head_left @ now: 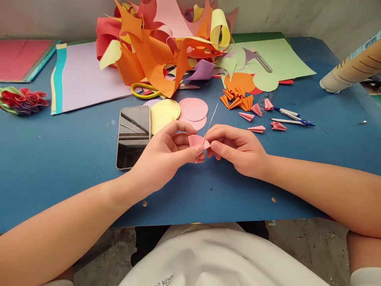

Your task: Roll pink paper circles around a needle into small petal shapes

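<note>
Between my hands is a small piece of pink paper [195, 140], curved and held above the table. My left hand [169, 153] pinches it between thumb and fingers. A thin, straight, light-coloured stick [212, 118] crosses the paper at a slant, its lower end by my left thumb. My right hand [235, 149] is closed at the paper's right edge, with thumb and forefinger pinching it. Just beyond my hands lie pink paper circles [193, 109] and yellow paper circles [165, 113]. Rolled pink cones [246, 116] and orange cones [235, 102] rest to the right.
A phone [133, 137] lies beside my left hand. Behind are yellow-handled scissors [145, 90], a heap of paper scraps [160, 55] and green sheets [285, 59]. A compass [293, 119] lies right, near a standing roll [351, 63]. A paper flower cluster [25, 100] sits far left.
</note>
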A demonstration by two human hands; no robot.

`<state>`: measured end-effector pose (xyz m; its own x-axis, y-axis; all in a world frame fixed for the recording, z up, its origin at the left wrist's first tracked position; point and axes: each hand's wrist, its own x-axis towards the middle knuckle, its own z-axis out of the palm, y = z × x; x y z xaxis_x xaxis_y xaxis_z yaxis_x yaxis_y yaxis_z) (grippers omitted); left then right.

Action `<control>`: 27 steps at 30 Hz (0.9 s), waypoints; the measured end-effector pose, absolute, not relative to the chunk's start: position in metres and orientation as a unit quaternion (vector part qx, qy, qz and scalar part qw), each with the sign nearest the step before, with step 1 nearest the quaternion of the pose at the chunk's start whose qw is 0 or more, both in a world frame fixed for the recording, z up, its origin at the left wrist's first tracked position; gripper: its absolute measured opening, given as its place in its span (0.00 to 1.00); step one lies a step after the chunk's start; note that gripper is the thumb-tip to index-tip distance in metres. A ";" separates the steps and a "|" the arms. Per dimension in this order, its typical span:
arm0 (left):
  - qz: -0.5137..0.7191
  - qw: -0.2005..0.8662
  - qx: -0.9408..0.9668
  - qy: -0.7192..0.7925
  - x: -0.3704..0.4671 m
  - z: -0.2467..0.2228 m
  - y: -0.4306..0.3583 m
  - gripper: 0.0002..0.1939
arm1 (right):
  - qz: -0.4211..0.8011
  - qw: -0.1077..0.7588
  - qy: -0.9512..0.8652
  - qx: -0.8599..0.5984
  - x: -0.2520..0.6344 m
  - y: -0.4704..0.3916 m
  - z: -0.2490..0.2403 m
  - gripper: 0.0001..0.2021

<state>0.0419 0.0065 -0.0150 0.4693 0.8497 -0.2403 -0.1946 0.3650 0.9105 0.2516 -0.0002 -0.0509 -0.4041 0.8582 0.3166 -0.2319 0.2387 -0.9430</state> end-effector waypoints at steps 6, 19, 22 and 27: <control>0.350 0.764 0.409 0.355 0.042 -0.015 0.008 0.16 | 0.534 0.518 -0.625 -0.236 0.252 0.003 -0.059 0.08; 0.313 0.783 0.418 0.338 0.040 -0.017 0.009 0.17 | 0.458 0.506 -0.691 -0.238 0.253 0.002 -0.058 0.05; 0.298 0.783 0.425 0.342 0.040 -0.017 0.010 0.18 | 0.444 0.504 -0.704 -0.231 0.254 0.001 -0.057 0.06; 0.289 0.785 0.424 0.347 0.041 -0.015 0.010 0.19 | 0.442 0.495 -0.712 -0.228 0.254 0.001 -0.055 0.05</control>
<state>0.0406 0.0103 -0.0154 0.5922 0.7479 -0.3000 -0.1583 0.4730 0.8667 0.2536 0.0007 -0.0553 -0.4053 0.7625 0.5043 -0.1125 0.5059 -0.8552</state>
